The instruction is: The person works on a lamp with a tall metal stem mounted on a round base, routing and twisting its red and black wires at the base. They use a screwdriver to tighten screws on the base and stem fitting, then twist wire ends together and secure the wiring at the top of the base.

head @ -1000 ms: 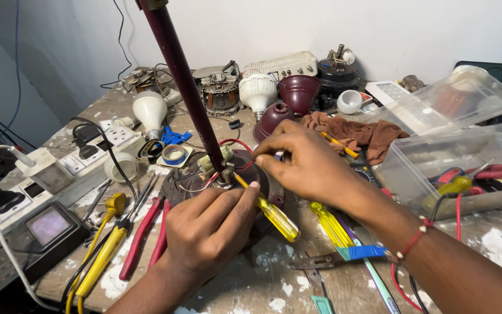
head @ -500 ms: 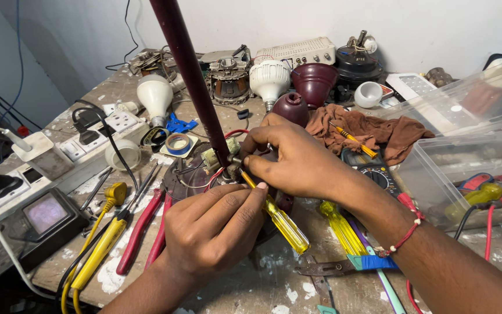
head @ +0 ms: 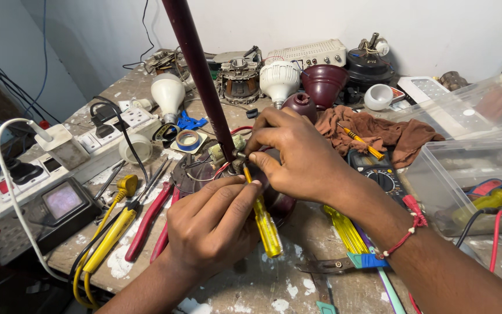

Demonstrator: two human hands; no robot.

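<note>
My left hand (head: pixel 213 224) grips a yellow-handled screwdriver (head: pixel 264 224), its tip aimed up at a small part at the foot of a dark maroon rod (head: pixel 197 70). My right hand (head: pixel 297 154) pinches that small part (head: pixel 240 154) with thumb and fingers, right beside the rod. Both hands rest over a dark round fan housing (head: pixel 196 174) with red and white wires. The screwdriver tip is hidden between my fingers.
Left: red pliers (head: pixel 146 221), yellow-handled tools (head: pixel 111 232), a meter (head: pixel 59 203), a white power strip (head: pixel 88 142). Behind: white bulbs (head: pixel 167 93), a maroon cup (head: pixel 325 84), a brown cloth (head: pixel 379 131). Right: clear plastic boxes (head: pixel 466 168), a multimeter (head: pixel 382 177), more screwdrivers (head: pixel 347 232).
Both hands have stayed at the rod's foot, and the screwdriver handle has tilted more upright in my left hand. The view has shifted slightly closer.
</note>
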